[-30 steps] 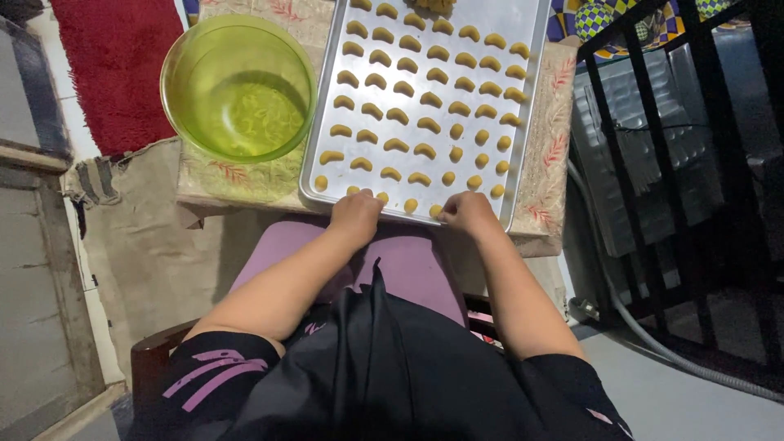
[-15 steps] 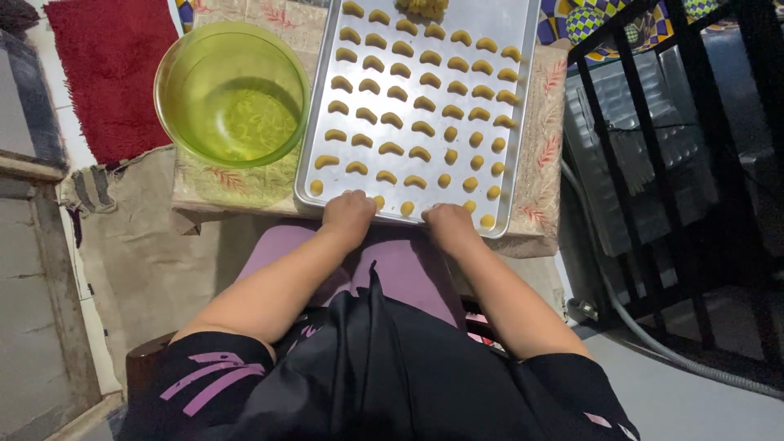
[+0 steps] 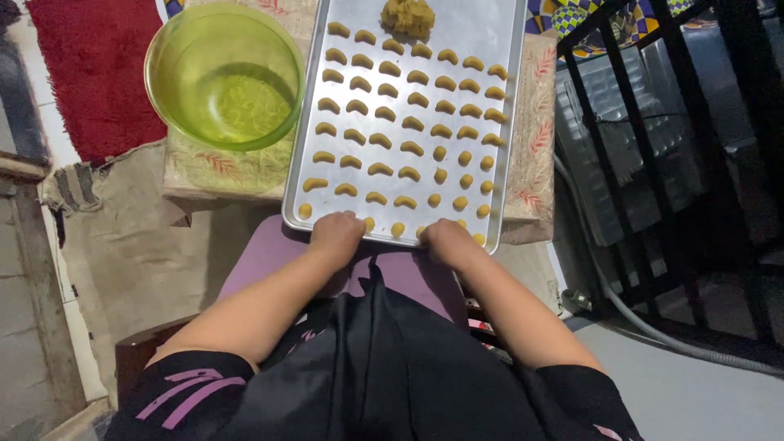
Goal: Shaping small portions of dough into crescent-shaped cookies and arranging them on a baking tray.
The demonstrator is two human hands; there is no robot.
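A metal baking tray lies on a low table in front of me. Rows of small yellow crescent-shaped dough pieces cover it, with round dough balls toward the right and near edge. A lump of yellow dough sits at the tray's far end. My left hand rests on the tray's near edge with curled fingers. My right hand does the same a little to the right. Whether either hand pinches dough is hidden.
A translucent green bowl stands left of the tray on a patterned cloth. A red rug lies at far left. Black metal railing and a grey hose are on the right.
The view has tilted so the tray sits lower and the dough lump shows at its far end. Both hands stay at the tray's near edge, now slightly closer together.
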